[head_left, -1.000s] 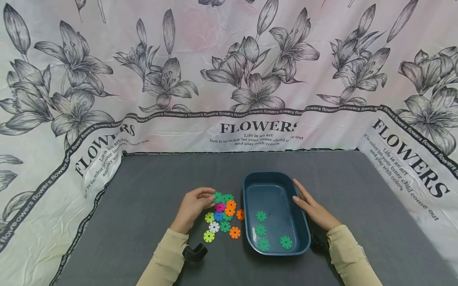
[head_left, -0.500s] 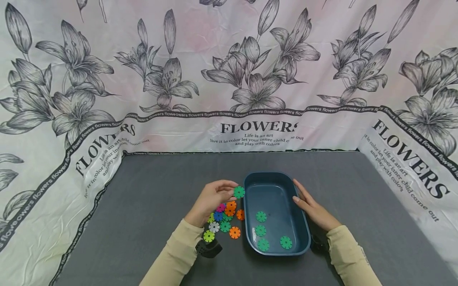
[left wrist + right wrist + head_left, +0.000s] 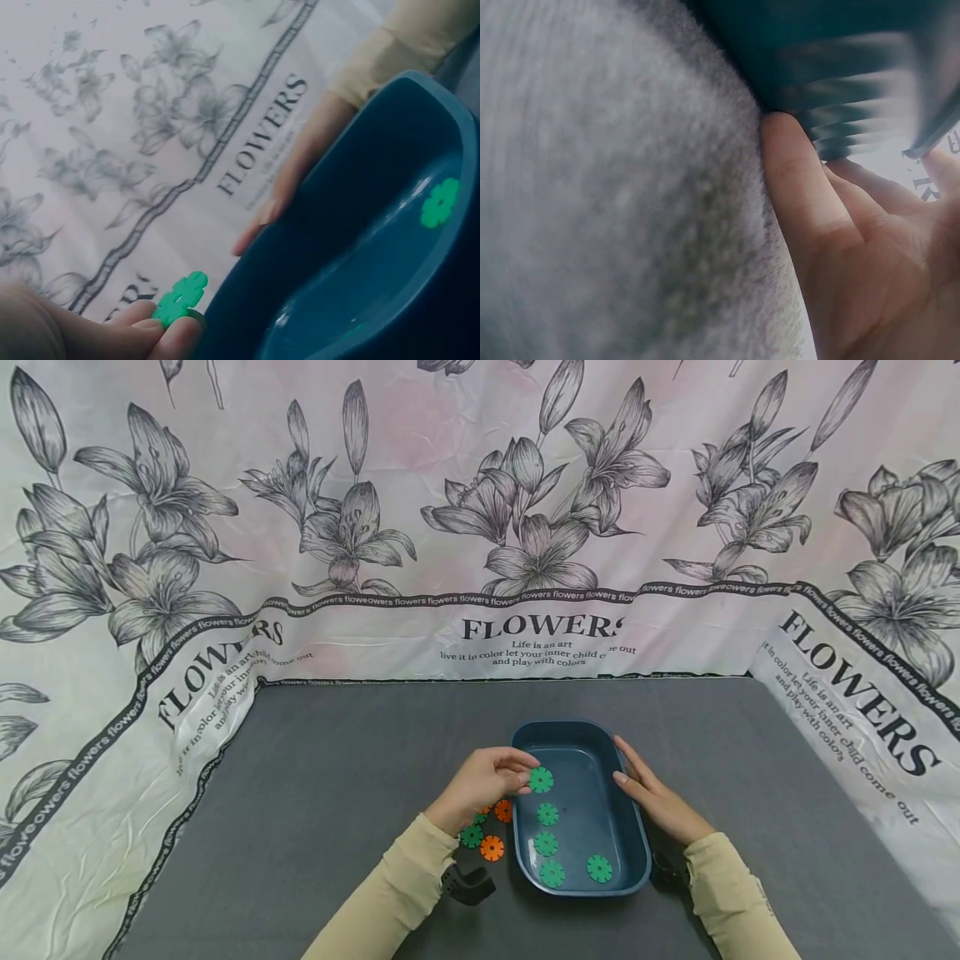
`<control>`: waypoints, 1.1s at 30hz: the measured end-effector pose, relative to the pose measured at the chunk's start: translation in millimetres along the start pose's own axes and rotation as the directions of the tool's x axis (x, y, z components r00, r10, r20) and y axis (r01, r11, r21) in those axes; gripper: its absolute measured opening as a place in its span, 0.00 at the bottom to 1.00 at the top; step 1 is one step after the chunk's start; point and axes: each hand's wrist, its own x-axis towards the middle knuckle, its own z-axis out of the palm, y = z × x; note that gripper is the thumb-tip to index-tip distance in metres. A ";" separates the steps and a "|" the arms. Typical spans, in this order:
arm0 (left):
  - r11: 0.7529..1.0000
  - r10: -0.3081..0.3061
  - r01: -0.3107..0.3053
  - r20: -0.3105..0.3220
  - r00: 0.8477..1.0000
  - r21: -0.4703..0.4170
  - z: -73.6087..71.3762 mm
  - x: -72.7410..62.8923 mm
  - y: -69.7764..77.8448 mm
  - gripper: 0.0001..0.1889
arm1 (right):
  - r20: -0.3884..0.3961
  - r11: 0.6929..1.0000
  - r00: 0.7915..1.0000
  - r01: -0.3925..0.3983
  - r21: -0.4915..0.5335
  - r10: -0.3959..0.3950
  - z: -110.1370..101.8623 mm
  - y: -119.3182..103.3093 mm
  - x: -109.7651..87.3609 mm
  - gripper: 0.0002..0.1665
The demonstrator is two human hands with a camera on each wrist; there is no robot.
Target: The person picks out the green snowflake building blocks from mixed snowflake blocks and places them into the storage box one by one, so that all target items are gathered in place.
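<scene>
My left hand (image 3: pixel 489 783) pinches a green notched snowflake disc (image 3: pixel 541 779) between thumb and fingertips, above the left side of a blue plastic tub (image 3: pixel 637 860). In the left wrist view the green disc (image 3: pixel 180 298) stands tilted in the fingertips, beside the tub's rim. Several green discs lie on the tub floor, one of them a disc (image 3: pixel 599 868) at the near right. My right hand (image 3: pixel 663 797) rests against the tub's right side, thumb at the rim. In the right wrist view its fairly straight fingers (image 3: pixel 795 165) touch the outer wall.
Left of the tub, loose discs lie on the grey cloth, among them an orange disc (image 3: pixel 492 848) and a green disc (image 3: pixel 471 836); my left hand and wrist hide others. A black wrist device (image 3: pixel 468 885) hangs under my left wrist. A flower-printed curtain (image 3: pixel 375 635) borders the table.
My left hand took a green disc from the top of the pile and carried it right, over the tub's left rim. The right hand and tub have stayed put.
</scene>
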 end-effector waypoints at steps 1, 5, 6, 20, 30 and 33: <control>1.000 -0.001 0.001 0.011 1.000 0.014 3.5 1.5 0.5 0.12 | 0.000 1.000 1.000 0.000 0.000 0.000 -0.1 0.6 0.0 0.38; 0.998 -0.002 -0.003 0.065 0.998 0.066 17.2 7.6 1.7 0.11 | 0.006 1.000 1.000 0.007 0.019 -0.007 -0.8 3.1 0.2 0.38; 0.997 -0.005 -0.001 0.077 0.997 0.081 20.3 9.1 1.7 0.10 | 0.011 1.000 1.000 0.010 0.025 -0.010 -1.1 3.6 0.3 0.38; 0.979 -0.061 0.028 0.162 0.985 0.204 54.8 22.7 -0.1 0.09 | 0.020 0.999 1.000 0.004 0.053 -0.005 -0.7 -2.4 -1.1 0.38; 0.951 -0.092 0.030 0.189 0.978 0.309 78.3 23.3 -9.3 0.08 | 0.034 0.999 0.999 -0.004 0.053 0.002 -1.6 -1.3 -0.7 0.39; 0.949 -0.100 0.035 0.194 0.976 0.312 79.8 23.5 -11.9 0.08 | 0.034 0.999 0.999 -0.008 0.054 0.006 -1.4 -1.4 -0.4 0.38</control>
